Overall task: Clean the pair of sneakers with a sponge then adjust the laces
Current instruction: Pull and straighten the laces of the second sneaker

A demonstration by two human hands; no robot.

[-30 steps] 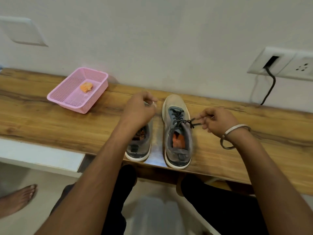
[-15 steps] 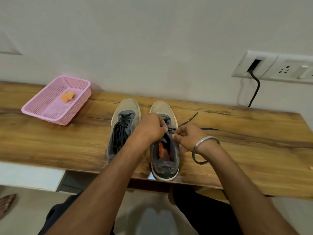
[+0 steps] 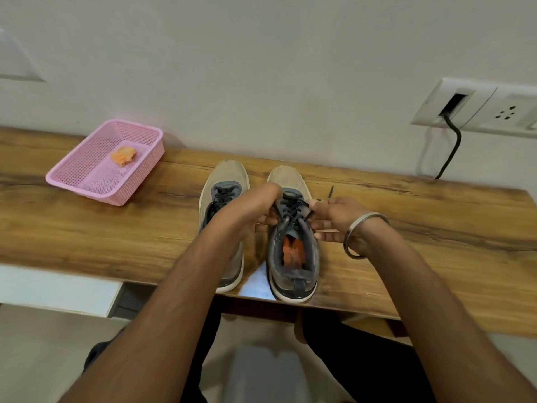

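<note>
Running across the middle of the frame under a pale wall, a wooden shelf (image 3: 406, 228) is carrying the pair of sneakers side by side at centre. On the right sneaker (image 3: 293, 242) both hands are working the dark laces (image 3: 292, 210): the left hand (image 3: 255, 207) is curling over the lacing from the left and appears to be pinching a strand, while the right hand (image 3: 334, 216), with a metal bangle (image 3: 360, 237) on its wrist, is pinching a lace end at the shoe's right side. The left sneaker (image 3: 223, 193) is sitting just beside it, partly under the left forearm.

Judging by the orange sponge (image 3: 124, 155) lying in the pink basket (image 3: 87, 187) at upper left, cleaning looks finished and lace adjusting is underway. Next is probably drawing both strands evenly snug.

Both heels are standing close to the shelf's near edge, so a pull toward the body could be risking a slide. Bare wood is lying open to the right, where a black cable (image 3: 450, 146) is hanging from a wall socket plate (image 3: 476, 106).
</note>
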